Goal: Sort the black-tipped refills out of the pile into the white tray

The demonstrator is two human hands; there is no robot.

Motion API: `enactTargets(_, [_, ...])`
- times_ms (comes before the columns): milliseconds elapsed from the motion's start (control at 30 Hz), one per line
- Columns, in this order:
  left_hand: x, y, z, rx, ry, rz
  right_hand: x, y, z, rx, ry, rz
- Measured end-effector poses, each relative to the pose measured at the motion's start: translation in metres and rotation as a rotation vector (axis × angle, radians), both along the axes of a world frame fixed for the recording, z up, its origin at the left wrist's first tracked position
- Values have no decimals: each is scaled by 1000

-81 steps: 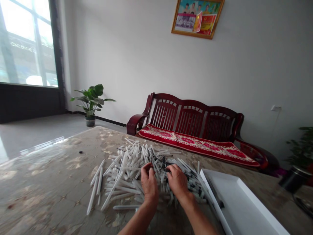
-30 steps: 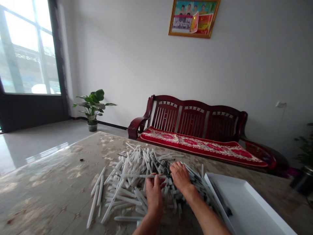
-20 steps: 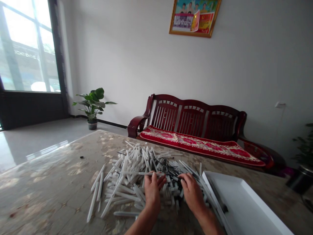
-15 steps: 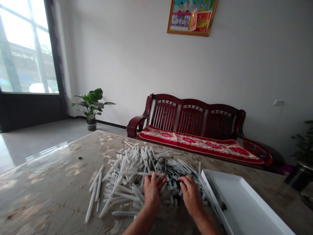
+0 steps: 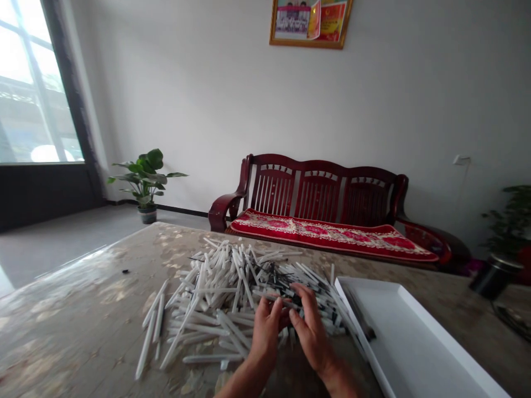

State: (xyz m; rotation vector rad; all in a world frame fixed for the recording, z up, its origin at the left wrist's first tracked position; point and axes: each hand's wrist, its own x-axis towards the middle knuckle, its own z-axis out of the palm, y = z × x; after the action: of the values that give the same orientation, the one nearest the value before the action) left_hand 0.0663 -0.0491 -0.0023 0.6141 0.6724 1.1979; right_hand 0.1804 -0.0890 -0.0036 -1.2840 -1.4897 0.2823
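The left hand (image 5: 266, 331) has a thin pale stick (image 5: 263, 293) pinched in its fingers. The stick lies across its fingertips, pointing toward the right hand (image 5: 309, 329). The right hand is curled up close beside the left one. I can't tell if it grips anything. A big messy pile of white sticks (image 5: 219, 279) lies past both hands and to the left of the left hand. A white tray (image 5: 415, 337) sits to the right of the right hand.

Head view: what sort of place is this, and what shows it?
Probably a home's living room: a wooden settee with a red patterned cover, a potted plant on the floor and a framed picture on the wall.
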Motion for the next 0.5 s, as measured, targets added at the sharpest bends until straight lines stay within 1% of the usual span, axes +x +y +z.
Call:
enactTargets(67, [0,-2,1,-55,-48,-36,-2,-1,2,-29,167,53])
enactTargets(100, [-1,-2,3,-97,-76,-40,0,-1,3,-33,242,41])
enactTargets(167, [-4,2,10,-182,-128,-26,10,0,6,-38,313,-39])
enactTargets(200, [-6,5,13,-212,-153,-14,16,0,8,-56,284,-85])
enactTargets(233, [-8,7,16,-233,-178,-1,22,0,10,-97,200,-111])
enactTargets(333, [-11,11,21,-276,-225,17,32,-5,15,-254,-170,-133])
enactTargets(400, [-10,10,20,-277,-219,9,30,-10,19,-331,-369,-162])
enactTargets(500, [-9,9,15,-220,-200,-5,20,-16,23,-391,-560,-194])
